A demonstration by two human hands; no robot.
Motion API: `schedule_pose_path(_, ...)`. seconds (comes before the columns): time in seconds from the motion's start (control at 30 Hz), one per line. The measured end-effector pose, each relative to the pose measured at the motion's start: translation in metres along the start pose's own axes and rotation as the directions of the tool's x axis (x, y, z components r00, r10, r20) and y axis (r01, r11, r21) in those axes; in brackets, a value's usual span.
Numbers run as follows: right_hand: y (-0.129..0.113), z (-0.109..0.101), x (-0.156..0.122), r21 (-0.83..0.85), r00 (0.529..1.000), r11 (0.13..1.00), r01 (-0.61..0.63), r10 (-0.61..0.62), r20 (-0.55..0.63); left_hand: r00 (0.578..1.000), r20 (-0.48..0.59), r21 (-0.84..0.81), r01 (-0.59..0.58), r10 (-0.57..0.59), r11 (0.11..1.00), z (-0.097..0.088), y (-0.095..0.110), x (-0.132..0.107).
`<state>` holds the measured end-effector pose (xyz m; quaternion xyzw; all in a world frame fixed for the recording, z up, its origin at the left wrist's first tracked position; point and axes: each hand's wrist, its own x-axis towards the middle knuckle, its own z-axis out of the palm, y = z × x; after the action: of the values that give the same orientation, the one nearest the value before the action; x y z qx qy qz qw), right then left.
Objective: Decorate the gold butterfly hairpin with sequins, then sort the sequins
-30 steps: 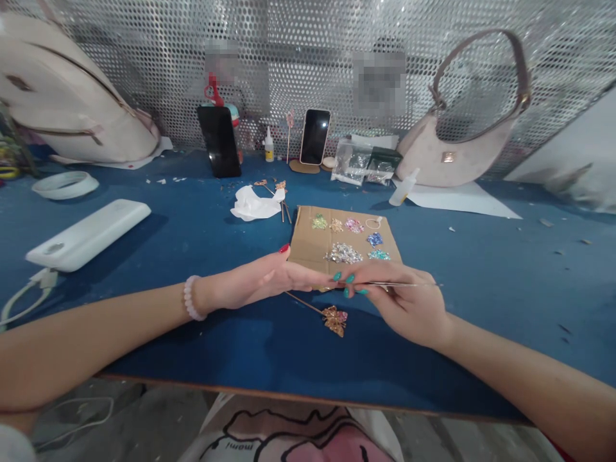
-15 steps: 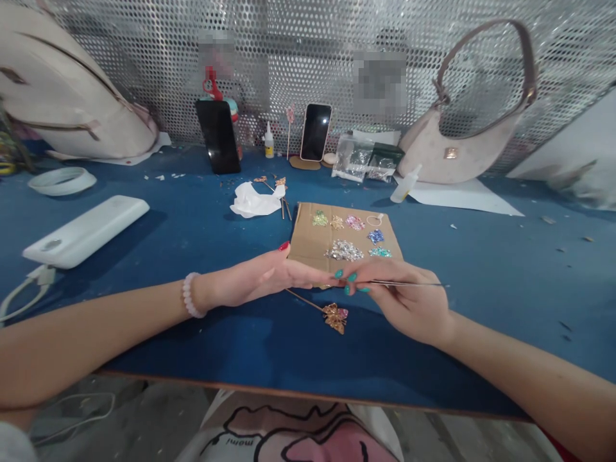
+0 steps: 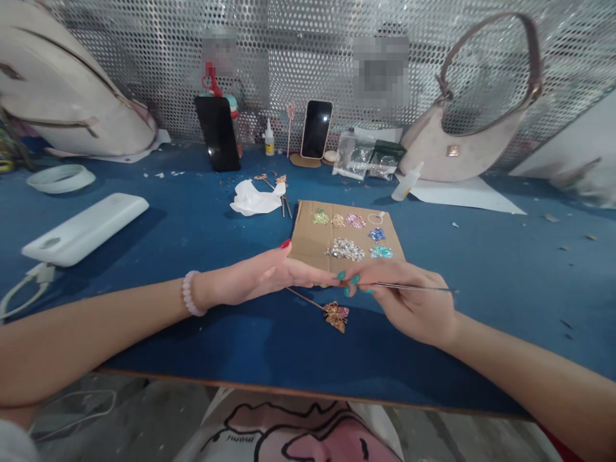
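The butterfly ornament (image 3: 335, 317) lies on the table (image 3: 216, 353) on the near side of the hands, pink showing on one wing and the rest looking mostly plain gold; with loose gems (image 3: 346, 249) heaped on the cardboard (image 3: 307, 236), I'd judge it barely begun. The left hand (image 3: 264, 277) stretches out flat, fingertips meeting the right hand (image 3: 414, 305), which pinches a slim tool (image 3: 428, 288); anything between those fingertips I can't make out.

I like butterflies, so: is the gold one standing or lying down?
Lying down: the gold butterfly rests on the blue table, its stem slanting leftward.
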<state>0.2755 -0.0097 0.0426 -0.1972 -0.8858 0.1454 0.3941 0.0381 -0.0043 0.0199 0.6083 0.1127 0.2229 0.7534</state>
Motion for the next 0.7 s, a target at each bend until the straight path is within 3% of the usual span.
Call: schedule_pose_path(0.7,0.0002,-0.0005,-0.001,0.002,1.0,1.0,0.031,-0.031,-0.001,0.998,0.04,-0.048,-0.045,0.047,0.998,0.0,0.0008,-0.0008)
